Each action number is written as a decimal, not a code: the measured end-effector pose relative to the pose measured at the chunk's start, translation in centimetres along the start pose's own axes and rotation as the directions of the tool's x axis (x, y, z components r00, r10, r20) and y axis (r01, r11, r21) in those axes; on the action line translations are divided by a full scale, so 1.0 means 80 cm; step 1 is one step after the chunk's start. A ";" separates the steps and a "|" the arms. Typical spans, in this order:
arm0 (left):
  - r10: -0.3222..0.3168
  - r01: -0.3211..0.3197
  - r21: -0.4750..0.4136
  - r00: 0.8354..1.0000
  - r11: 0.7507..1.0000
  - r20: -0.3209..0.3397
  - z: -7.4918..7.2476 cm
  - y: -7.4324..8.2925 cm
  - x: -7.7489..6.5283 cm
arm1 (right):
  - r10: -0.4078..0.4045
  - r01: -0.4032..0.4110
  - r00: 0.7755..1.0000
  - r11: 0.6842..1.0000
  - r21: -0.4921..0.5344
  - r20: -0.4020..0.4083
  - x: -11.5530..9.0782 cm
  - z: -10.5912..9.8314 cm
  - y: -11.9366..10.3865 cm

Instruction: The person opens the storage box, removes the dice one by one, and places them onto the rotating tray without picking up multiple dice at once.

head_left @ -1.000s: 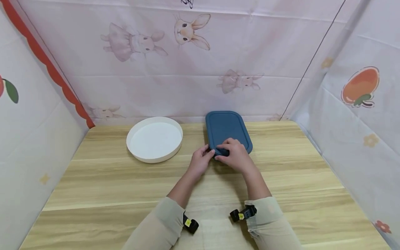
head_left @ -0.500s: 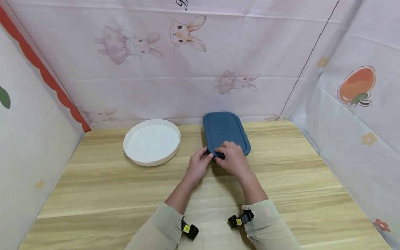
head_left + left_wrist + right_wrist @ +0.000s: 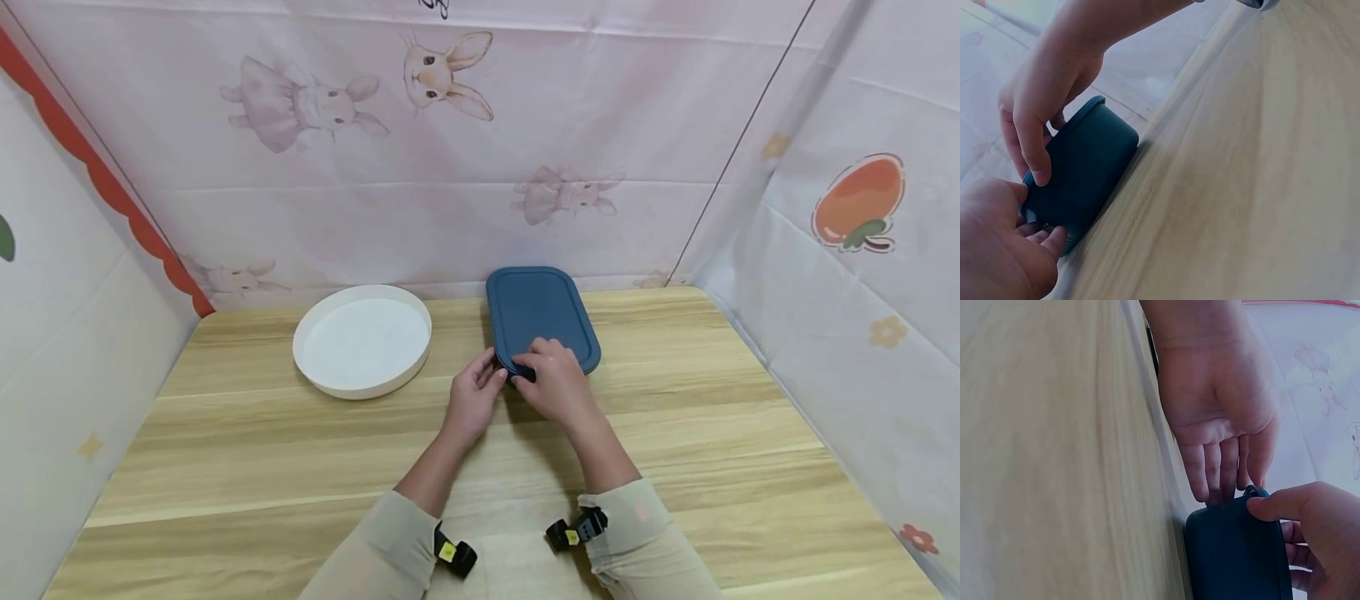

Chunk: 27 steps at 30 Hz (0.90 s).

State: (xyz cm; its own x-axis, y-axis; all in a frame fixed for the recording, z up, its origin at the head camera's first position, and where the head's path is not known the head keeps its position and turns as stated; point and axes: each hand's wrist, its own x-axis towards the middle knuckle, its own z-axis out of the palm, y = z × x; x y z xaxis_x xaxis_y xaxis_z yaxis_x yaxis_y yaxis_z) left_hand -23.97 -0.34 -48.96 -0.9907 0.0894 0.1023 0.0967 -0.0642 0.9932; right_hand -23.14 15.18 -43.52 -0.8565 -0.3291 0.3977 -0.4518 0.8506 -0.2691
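A dark blue rectangular food container with a matching blue lid stands at the back of the table, right of centre. The lid lies over its top. At the near left corner is my left hand, its thumb at the lid's rim and its fingers against the side, as the right wrist view shows. My right hand pinches the lid's near edge, thumb in front and low, fingers on top. In the left wrist view the right thumb lies against the container's near wall. The right hand hides part of that edge.
A round white shallow tray stands to the left of the container. The wooden table ends at a printed cloth wall behind, with further cloth walls on both sides.
The right hand's fingers have shifted slightly toward the lid's near edge, and the dark gap there looks smaller. The left hand keeps its place at the corner. The head view has moved a little.
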 end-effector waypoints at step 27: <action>0.018 -0.019 0.006 0.997 1.000 0.075 -0.003 0.032 -0.014 | 0.025 -0.025 0.999 1.000 0.005 -0.043 0.001 -0.004 -0.005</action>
State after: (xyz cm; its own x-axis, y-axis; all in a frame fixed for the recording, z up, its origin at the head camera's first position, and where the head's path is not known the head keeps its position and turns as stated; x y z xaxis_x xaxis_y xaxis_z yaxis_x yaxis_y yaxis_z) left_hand -22.63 -0.85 -46.53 -0.9789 0.1625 0.1240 0.1157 -0.0597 0.9915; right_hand -22.91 14.93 -43.07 -0.8561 -0.2895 0.4281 -0.4313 0.8566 -0.2833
